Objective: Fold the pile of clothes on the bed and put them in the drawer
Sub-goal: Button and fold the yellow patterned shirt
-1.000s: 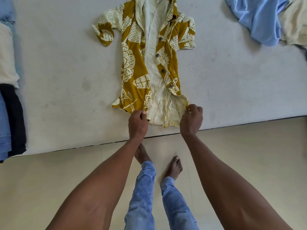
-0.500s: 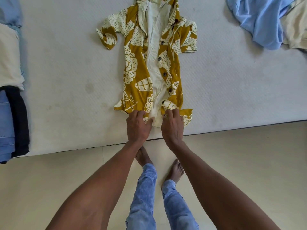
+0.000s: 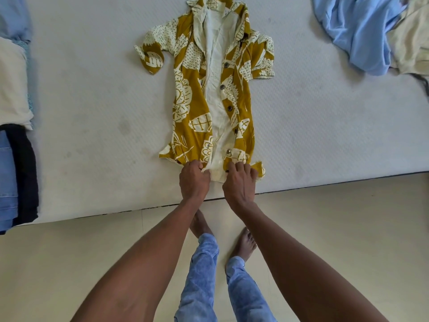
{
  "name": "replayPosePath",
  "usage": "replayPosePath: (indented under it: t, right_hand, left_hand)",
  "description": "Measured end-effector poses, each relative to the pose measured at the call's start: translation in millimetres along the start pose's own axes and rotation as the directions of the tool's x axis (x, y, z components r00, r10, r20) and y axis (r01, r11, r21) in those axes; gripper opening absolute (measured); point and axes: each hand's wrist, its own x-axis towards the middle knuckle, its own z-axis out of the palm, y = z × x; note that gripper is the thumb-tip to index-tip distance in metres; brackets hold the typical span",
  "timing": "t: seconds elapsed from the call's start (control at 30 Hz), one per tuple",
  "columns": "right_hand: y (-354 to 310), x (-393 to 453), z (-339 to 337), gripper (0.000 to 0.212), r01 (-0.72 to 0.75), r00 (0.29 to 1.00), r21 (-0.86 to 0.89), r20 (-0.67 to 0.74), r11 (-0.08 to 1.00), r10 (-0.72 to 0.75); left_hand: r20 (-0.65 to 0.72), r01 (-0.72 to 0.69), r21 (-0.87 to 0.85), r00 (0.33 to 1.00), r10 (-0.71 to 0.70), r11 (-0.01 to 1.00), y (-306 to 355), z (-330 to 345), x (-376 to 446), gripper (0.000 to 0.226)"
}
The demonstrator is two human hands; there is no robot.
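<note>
Pinching the hem, my left hand (image 3: pixel 194 180) and right hand (image 3: pixel 239 182) each keep a clamped grip on the mustard leaf-print shirt (image 3: pixel 185 101), which lies open-fronted, collar away from me, on the white bed (image 3: pixel 92 112). Folded clothes (image 3: pixel 14 135) sit far left; a blue garment (image 3: pixel 357 31) lies far right.

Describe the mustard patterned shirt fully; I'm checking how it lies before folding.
The mustard shirt with cream leaf prints lies face up on the white mattress, collar away from the person, unbuttoned, its pale lining showing down the middle. Short sleeves spread out, dark buttons along one placket. The left hand and right hand pinch its hem.
</note>
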Motion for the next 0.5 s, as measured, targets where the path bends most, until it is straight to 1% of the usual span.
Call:
replayPosePath:
  t: [0.03, 0.07, 0.1, 0.13, 0.2, 0.27, 0.33, 0.4, 0.43, 0.5]
  right_hand:
    - [0, 1, -2, 0.024, -0.026, 1.0, 0.008, 0.015, 1.0, 0.026]
    - [0, 2, -3, 0.022, -0.058, 0.998, 0.012, 0.021, 0.998, 0.058]
    - [1, 3, -3, 0.019, -0.074, 0.997, 0.01, 0.015, 0.997, 0.074]
    - [0, 3, -3, 0.016, -0.066, 0.998, 0.0, 0.006, 0.998, 0.066]
    - [0, 2, -3, 0.016, 0.016, 1.0, -0.018, -0.01, 1.0, -0.016]
    - [3, 3, 0, 0.016, 0.093, 0.996, 0.012, 0.011, 0.996, -0.093]
    - [6, 5, 2, 0.018, 0.09, 0.993, 0.039, 0.074, 0.995, -0.092]
    - [10, 8, 2, 0.024, 0.049, 0.992, 0.093, 0.114, 0.994, -0.059]
    - [11, 10, 2, 0.025, 0.017, 0.991, 0.142, 0.129, 0.99, -0.036]
    - [14, 14, -1, 0.026, -0.081, 0.988, 0.296, 0.153, 0.952, 0.036]
  left_hand:
    - [0.002, 0.023, -0.075, 1.0, -0.023, 0.997, 0, -1, -1, 0.024]
    - [0.008, 0.007, -0.134, 1.0, -0.006, 0.991, -1, -2, -3, 0.02]
    - [0.013, -0.055, -0.161, 0.998, 0.057, 0.986, -4, -3, -6, 0.018]
    - [0.017, -0.143, -0.151, 0.989, 0.147, 0.978, -8, -4, -10, 0.018]
    - [0.04, -0.3, -0.082, 0.952, 0.304, 0.95, -14, -3, -18, 0.018]
    - [0.111, -0.38, -0.042, 0.917, 0.382, 0.924, -20, 0, -20, 0.018]
    - [0.234, -0.407, -0.026, 0.886, 0.401, 0.913, -25, 4, -20, 0.025]
    - [0.291, -0.411, -0.015, 0.871, 0.397, 0.912, -28, 5, -20, 0.026]
    - [0.282, -0.401, -0.02, 0.877, 0.39, 0.916, -29, 5, -19, 0.026]
    - [0.216, -0.36, -0.06, 0.906, 0.364, 0.931, -27, 3, -20, 0.023]
